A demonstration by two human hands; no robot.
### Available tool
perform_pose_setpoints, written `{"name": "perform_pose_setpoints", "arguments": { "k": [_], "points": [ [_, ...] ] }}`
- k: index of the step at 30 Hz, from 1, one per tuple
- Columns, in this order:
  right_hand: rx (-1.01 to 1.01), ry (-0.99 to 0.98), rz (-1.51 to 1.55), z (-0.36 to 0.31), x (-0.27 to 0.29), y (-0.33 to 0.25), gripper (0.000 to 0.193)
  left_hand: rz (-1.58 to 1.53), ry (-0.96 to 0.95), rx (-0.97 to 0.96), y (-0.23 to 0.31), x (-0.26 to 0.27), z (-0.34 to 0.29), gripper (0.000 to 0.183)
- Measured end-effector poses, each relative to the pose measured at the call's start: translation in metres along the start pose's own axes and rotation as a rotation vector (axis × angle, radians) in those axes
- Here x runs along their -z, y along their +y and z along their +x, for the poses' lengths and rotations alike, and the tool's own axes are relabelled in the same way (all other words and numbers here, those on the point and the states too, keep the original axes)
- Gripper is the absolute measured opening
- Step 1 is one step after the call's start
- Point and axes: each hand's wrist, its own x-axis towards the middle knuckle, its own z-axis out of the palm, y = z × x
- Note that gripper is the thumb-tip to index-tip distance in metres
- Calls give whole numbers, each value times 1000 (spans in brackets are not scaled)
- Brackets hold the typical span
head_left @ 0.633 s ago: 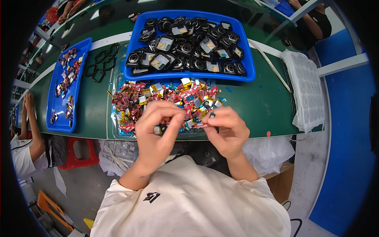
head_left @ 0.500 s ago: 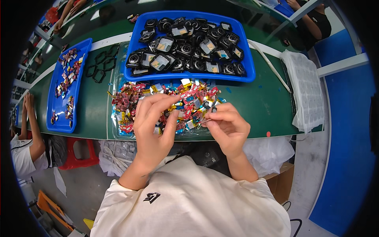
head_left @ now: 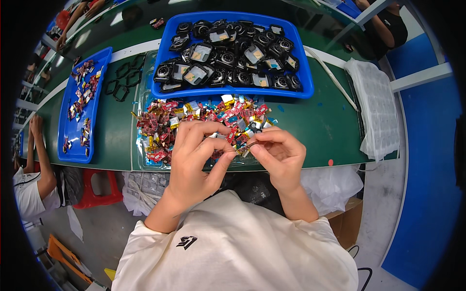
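My right hand [head_left: 284, 157] pinches a small thin electronic part [head_left: 250, 144] between thumb and forefinger, just above the pile. Close by on its left, my left hand [head_left: 194, 157] has thumb and forefinger closed together at the same part's side; whatever lies between those fingertips is too small to make out. Beneath both hands spreads a heap of small electronic parts [head_left: 162, 121], red, silver and yellow, in a clear plastic tray [head_left: 141, 157]. A small dark round piece [head_left: 254, 127] shows just beyond my right fingertips.
Behind the heap stands a blue tray [head_left: 310, 82] full of black watch cases [head_left: 227, 58]. Another blue tray [head_left: 72, 140] with loose parts lies left, beside black frames [head_left: 121, 92]. White plastic-wrapped trays [head_left: 374, 111] stand right. Other people work at the left and far side.
My left hand has moved down and right, its thumb and forefinger closing near the right fingertips. The right hand has shifted slightly, still pinching the small part.
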Motion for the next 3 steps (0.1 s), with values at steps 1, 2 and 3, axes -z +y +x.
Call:
{"name": "perform_pose_setpoints", "arguments": {
  "k": [1, 2, 3],
  "points": [
    [45, 12, -41, -2, 0, 2, 21, -44, -19, 64, 0, -1, -3, 16],
    [90, 24, -81, -3, 0, 4, 21, -102, -34, 136, 1, -1, -5, 13],
    [103, 33, -88, -3, -1, 4, 22, -162, -50, 209, 3, -1, -8, 11]
  ]
}}
